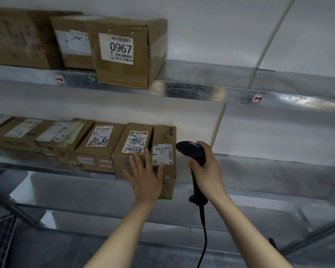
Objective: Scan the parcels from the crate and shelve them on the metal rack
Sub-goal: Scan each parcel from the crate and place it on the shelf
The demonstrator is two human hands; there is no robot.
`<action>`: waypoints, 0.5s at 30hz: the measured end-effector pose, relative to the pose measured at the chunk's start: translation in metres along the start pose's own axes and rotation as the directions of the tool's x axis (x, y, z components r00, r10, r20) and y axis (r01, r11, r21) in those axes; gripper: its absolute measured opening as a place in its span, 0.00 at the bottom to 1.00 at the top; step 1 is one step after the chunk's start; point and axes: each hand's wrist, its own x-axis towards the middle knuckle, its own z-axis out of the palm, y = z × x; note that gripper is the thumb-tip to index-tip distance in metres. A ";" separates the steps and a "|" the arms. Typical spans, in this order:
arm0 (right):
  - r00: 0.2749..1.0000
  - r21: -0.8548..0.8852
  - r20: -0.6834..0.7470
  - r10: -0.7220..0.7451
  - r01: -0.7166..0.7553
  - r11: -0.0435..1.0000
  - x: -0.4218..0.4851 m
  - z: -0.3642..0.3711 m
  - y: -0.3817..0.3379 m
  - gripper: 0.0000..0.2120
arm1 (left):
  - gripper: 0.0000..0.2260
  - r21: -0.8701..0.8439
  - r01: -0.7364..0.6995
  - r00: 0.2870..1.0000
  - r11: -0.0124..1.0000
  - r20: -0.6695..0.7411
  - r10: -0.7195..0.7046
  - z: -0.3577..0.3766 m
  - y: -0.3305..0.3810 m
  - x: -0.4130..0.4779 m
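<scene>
Parcel [165, 151] sits at the front edge of the metal rack [269, 171]'s middle shelf, rightmost in a row of shelved boxes [99, 144]. The left hand [145, 175], fingers straight and spread, presses its front; the right hand [207, 171] is clamped round the scanner [190, 150]. This one looks nearly shelved; the crate is out of view, so what remains is unknown.

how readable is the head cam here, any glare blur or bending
Head view: the 0967 label is sharp, the barcode scanner crisp; the far-left top box is smeared; glare streaks the upper shelf edge at right; the wide angle bows the shelf lines; the frame's bottom is dim.
</scene>
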 end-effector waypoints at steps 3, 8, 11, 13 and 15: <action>1.000 -0.004 0.005 -0.025 0.025 1.000 -0.004 0.001 -0.001 0.23 | 0.35 -0.005 -0.024 0.999 1.000 0.035 0.024 -0.007 0.000 -0.001; 0.999 -0.012 -0.020 -0.046 0.046 0.999 -0.013 0.006 -0.007 0.22 | 0.35 -0.019 -0.072 0.996 0.997 0.042 0.072 -0.022 -0.010 -0.006; 0.998 -0.030 -0.030 -0.061 0.060 0.998 -0.021 0.013 -0.009 0.20 | 0.36 -0.034 -0.087 0.995 0.996 0.043 0.089 -0.032 -0.021 -0.012; 0.997 -0.052 -0.039 -0.066 0.064 0.997 -0.024 0.020 -0.013 0.20 | 0.35 -0.043 -0.096 0.994 0.994 0.042 0.098 -0.041 -0.031 -0.015; 0.996 -0.075 -0.058 -0.071 0.067 0.995 -0.029 0.030 -0.019 0.21 | 0.34 -0.034 -0.110 0.993 0.993 0.046 0.111 -0.051 -0.045 -0.015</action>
